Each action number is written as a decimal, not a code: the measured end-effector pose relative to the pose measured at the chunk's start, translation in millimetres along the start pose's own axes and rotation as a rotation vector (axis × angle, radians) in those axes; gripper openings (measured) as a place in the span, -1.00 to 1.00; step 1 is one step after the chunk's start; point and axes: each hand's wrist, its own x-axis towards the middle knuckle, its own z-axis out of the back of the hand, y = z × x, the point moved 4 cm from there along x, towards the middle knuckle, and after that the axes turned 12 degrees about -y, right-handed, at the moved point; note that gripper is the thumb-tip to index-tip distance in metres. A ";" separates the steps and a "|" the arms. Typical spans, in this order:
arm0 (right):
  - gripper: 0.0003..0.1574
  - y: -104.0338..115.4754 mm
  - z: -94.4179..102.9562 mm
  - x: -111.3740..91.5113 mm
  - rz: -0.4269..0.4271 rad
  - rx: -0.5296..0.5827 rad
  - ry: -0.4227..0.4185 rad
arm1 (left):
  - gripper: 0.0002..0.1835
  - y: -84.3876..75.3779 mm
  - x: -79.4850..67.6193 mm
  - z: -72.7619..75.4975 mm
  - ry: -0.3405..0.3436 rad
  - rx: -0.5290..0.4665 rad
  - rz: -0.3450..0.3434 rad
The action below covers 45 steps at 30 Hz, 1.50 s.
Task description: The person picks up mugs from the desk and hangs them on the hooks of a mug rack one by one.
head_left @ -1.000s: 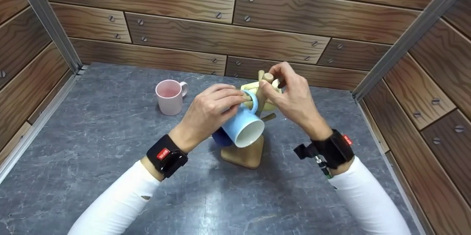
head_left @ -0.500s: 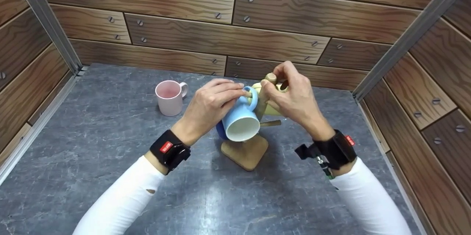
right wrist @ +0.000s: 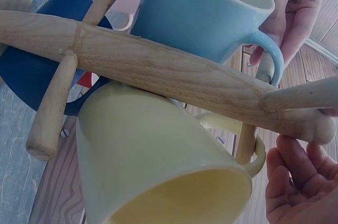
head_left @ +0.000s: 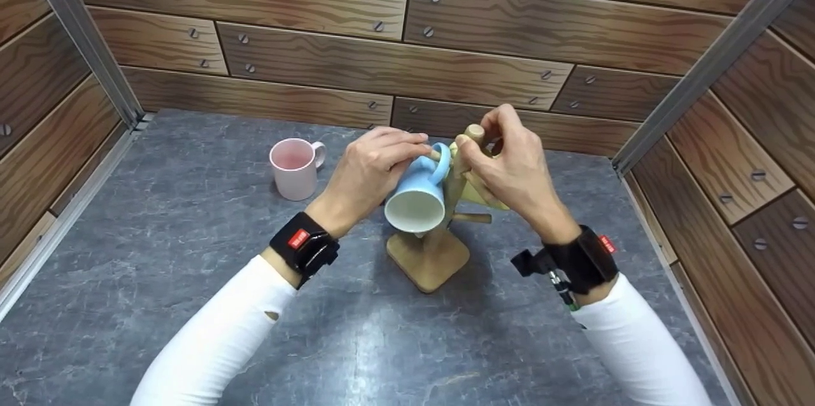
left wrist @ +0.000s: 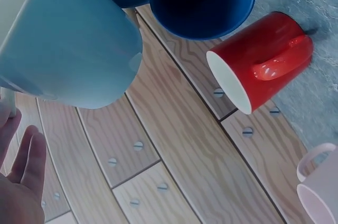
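Note:
A wooden mug tree [head_left: 428,263] stands on the table with mugs hung by their handles. On an upper left peg hangs a light blue mug [head_left: 415,184], mouth toward me. My left hand [head_left: 366,167] pinches the tip of that peg beside the mug's handle. My right hand [head_left: 514,164] grips the top of the post between thumb and fingers. Under it hangs a yellow mug [right wrist: 163,155], mostly covered by the hand in the head view. Lower down is a dark blue mug [left wrist: 203,2], hidden from the head view. One lower peg [head_left: 472,218] points right, bare.
A pink mug [head_left: 295,170] stands upright at the back left. In the left wrist view a red mug [left wrist: 237,49] stands on the table, hidden from the head view. Wood-patterned walls [head_left: 318,56] close off the back and both sides.
The mug tree has turned clockwise seen from above. Its light blue mug swung left and back, the yellow one right and forward, and the dark blue one out of the head view. Both hands shifted slightly right.

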 end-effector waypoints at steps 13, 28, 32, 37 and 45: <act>-0.62 -7.0 8.1 -1.3 -0.048 0.097 -0.027 | -0.70 5.6 -9.3 0.6 -0.012 -0.023 -0.027; -0.57 -39.3 50.3 -12.3 -0.093 0.115 -0.157 | -0.35 74.4 -47.0 44.5 0.042 0.097 0.246; -0.57 -53.6 58.5 -21.3 -0.108 0.094 -0.165 | -0.22 94.6 -58.2 55.8 0.076 0.180 0.342; -0.57 -72.7 63.8 -32.5 -0.146 0.066 -0.148 | -0.14 111.8 -70.8 66.7 0.111 0.238 0.412; -0.45 -99.6 68.5 -50.2 -0.254 -0.016 -0.092 | -0.01 132.4 -85.8 68.3 0.212 0.302 0.503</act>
